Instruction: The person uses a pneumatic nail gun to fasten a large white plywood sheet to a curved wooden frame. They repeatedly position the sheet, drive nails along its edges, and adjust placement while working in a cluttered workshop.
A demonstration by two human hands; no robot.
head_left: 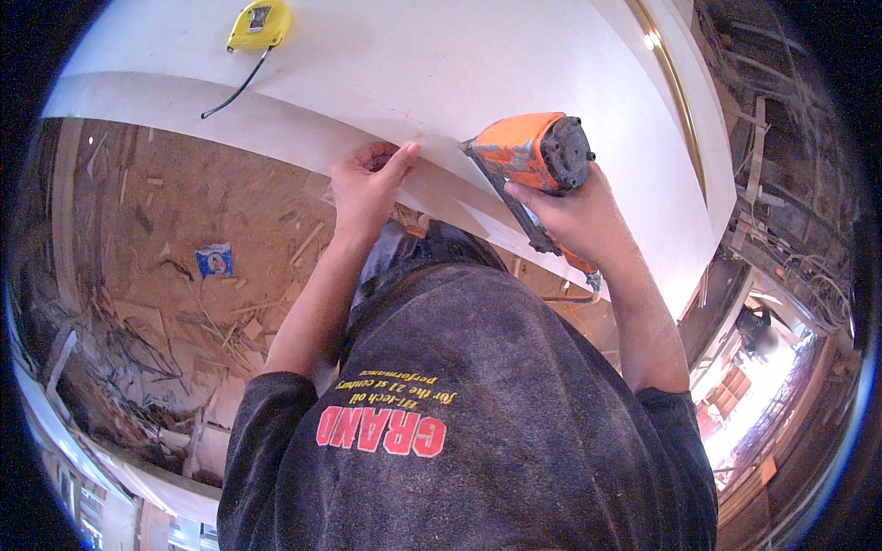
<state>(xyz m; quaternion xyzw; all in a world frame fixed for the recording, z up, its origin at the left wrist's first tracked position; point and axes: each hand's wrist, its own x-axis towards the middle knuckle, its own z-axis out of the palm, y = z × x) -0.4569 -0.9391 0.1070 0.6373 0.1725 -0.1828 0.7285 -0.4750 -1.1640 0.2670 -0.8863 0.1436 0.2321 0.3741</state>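
Observation:
An orange and black nail gun (pixel 528 151) is held by its handle in my right hand (pixel 588 216), fingers wrapped round it. Its dark nose rests at or just over the white board (pixel 386 55), close to the near edge. To the left of the nose, my left hand (pixel 366 188) is closed at that same edge, thumb up against the board and the other fingers curled, partly in shadow. A yellow tape measure (pixel 258 26) with a dark strap lies on the board at the far left.
Wood scraps and shavings litter the brown floor (pixel 211 303) at left, with a small blue packet (pixel 214 260) among them. A shiny gold strip (pixel 675 83) runs along the board's right side. Cables and timber (pixel 772 248) lie beyond it. Another person (pixel 755 331) appears in the bright area at far right.

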